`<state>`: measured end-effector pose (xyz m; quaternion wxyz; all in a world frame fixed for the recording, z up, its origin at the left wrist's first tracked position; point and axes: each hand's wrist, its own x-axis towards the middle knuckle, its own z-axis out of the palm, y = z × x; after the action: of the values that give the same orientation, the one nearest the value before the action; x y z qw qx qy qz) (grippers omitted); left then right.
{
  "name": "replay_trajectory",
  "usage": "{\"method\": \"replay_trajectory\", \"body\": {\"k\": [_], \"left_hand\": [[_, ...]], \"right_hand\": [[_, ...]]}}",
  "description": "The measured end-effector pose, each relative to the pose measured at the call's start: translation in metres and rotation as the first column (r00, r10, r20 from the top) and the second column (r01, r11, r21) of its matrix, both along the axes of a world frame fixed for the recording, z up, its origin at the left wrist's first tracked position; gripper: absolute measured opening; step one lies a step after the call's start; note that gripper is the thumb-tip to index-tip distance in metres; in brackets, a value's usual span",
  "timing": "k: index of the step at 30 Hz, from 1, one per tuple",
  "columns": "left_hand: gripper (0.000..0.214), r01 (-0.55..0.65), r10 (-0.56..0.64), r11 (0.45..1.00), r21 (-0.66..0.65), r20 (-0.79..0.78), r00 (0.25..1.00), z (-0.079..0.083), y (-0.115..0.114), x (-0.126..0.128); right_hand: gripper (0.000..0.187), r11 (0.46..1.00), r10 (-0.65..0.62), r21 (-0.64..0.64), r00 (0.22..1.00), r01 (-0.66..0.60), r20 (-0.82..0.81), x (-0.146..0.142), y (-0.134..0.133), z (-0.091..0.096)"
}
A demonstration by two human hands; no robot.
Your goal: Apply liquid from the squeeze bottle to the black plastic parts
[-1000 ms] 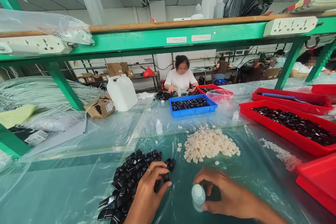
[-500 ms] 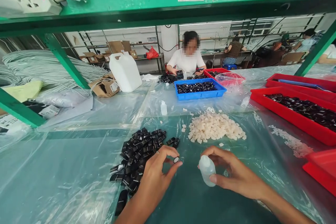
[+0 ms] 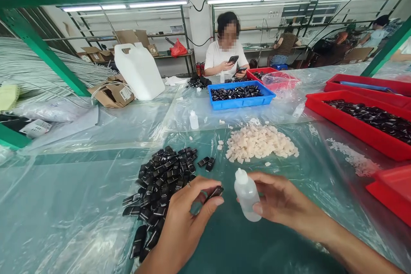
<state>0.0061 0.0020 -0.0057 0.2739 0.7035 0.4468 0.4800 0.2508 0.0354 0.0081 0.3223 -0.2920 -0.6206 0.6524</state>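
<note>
My left hand [image 3: 184, 218] pinches one small black part [image 3: 214, 192] between thumb and fingertips, just above the green table. My right hand [image 3: 279, 203] grips a small translucent white squeeze bottle [image 3: 246, 195], nozzle up, a few centimetres right of that part. A heap of the same black parts [image 3: 160, 180] lies under and left of my left hand. A pile of small cream-coloured pieces [image 3: 258, 145] sits beyond both hands.
Clear plastic sheeting covers the table [image 3: 80, 205]. Red trays [image 3: 353, 126] with black parts line the right side; a blue tray [image 3: 240, 93] stands further back. A person in white [image 3: 224, 51] sits opposite, holding a phone. A white jug [image 3: 138, 70] and cardboard box [image 3: 112, 93] stand back left.
My left hand picked one black part off the heap and lifted it. My right hand raised the bottle and turned it nozzle up. My view dropped below the green shelf.
</note>
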Motion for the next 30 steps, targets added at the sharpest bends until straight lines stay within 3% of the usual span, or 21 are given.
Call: {"method": "replay_trajectory", "body": {"k": [2,4,7,12,18,22,30], "left_hand": [[0.019,0.012,-0.01,0.999,-0.032,0.056,0.998,-0.001,0.0,0.001],[0.02,0.012,-0.007,0.998,-0.054,0.092,0.996,-0.002,0.001,0.002],[0.023,-0.007,0.014,0.998,-0.066,0.104,0.995,-0.003,0.003,0.002],[0.027,-0.022,0.027,0.998,-0.058,0.1,0.995,-0.003,0.004,0.004],[0.026,-0.004,0.01,0.998,-0.069,0.085,0.996,-0.003,0.001,0.004],[0.028,-0.019,0.019,1.0,0.003,0.011,1.0,-0.005,0.0,0.002],[0.027,-0.036,0.043,0.998,0.049,-0.15,0.988,-0.01,-0.004,0.0]], "right_hand": [[0.033,0.988,-0.091,0.141,0.984,0.07,0.152,0.001,-0.002,-0.004],[0.04,0.939,-0.231,0.316,0.933,0.139,0.275,0.001,-0.004,-0.008],[0.04,0.871,-0.339,0.455,0.896,0.184,0.286,0.0,-0.005,-0.012],[0.042,0.771,-0.365,0.613,0.908,0.171,0.205,-0.001,-0.003,-0.009],[0.044,0.735,-0.341,0.671,0.91,0.1,0.237,0.002,-0.002,-0.009],[0.052,0.683,-0.363,0.724,0.904,0.094,0.224,0.005,-0.005,-0.011],[0.051,0.422,-0.509,0.905,0.84,0.05,0.19,0.012,-0.021,-0.009]]}}
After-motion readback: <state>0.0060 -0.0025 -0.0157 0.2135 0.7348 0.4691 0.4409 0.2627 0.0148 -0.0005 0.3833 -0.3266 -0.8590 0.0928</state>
